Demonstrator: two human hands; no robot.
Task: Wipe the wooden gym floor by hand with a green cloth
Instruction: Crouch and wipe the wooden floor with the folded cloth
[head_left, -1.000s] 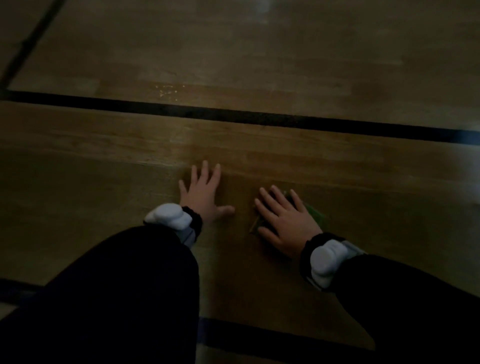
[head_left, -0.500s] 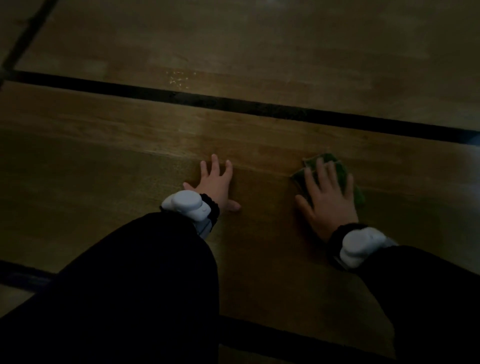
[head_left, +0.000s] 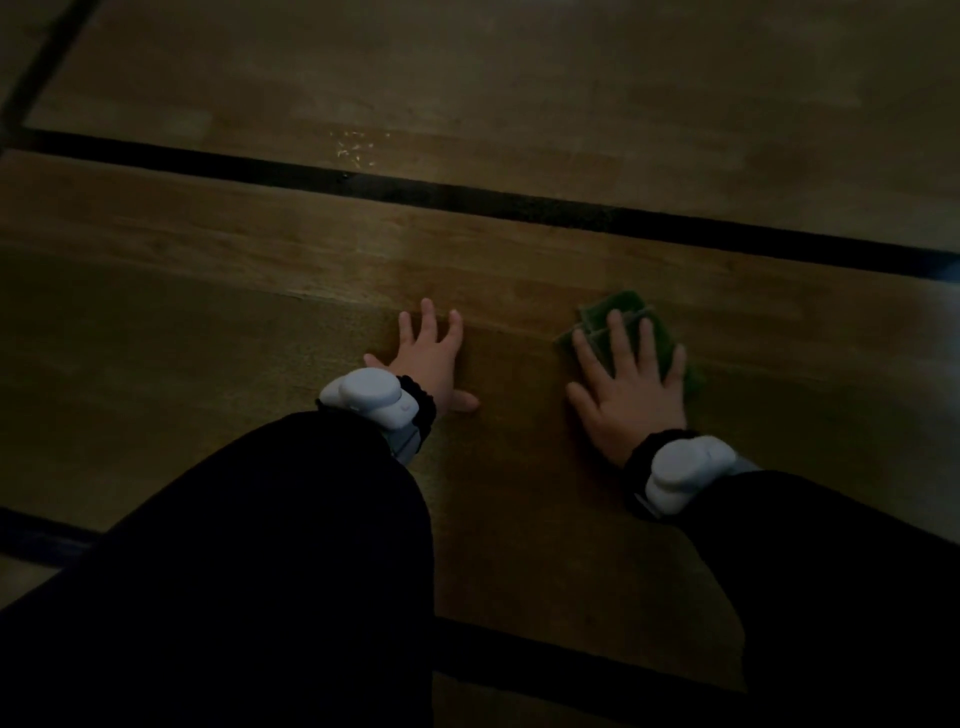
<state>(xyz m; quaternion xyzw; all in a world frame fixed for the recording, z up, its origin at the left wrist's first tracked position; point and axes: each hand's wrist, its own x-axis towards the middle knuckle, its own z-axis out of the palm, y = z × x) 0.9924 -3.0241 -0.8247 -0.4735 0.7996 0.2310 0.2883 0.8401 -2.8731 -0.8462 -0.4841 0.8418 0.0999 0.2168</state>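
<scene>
Hands flat on the gym floor, cloth under the right one

Dim light is covering the whole scene. The right hand (head_left: 631, 387) is lying palm down on the green cloth (head_left: 626, 312), its fingers (head_left: 618, 338) straight and spread, pressing rather than gripping. The cloth is sitting flat on the wooden floor (head_left: 260, 312), right of centre, with its far edge and right edge showing past the hand; folds are showing along the far part. The left hand (head_left: 434, 358) is resting palm down on the bare boards just left of the cloth, apart from it, fingers straight and fanned, thumb pointing right, holding nothing. Each wrist is wearing a white device (head_left: 371, 397) on a dark band, and both arms are in black sleeves (head_left: 260, 571) coming in from the near edge. A black floor line (head_left: 467, 200) is running left to right beyond both hands, well apart from them. Another dark line (head_left: 571, 660) is crossing the near side. Pale specks (head_left: 356, 148) are glinting just past the far line.
</scene>
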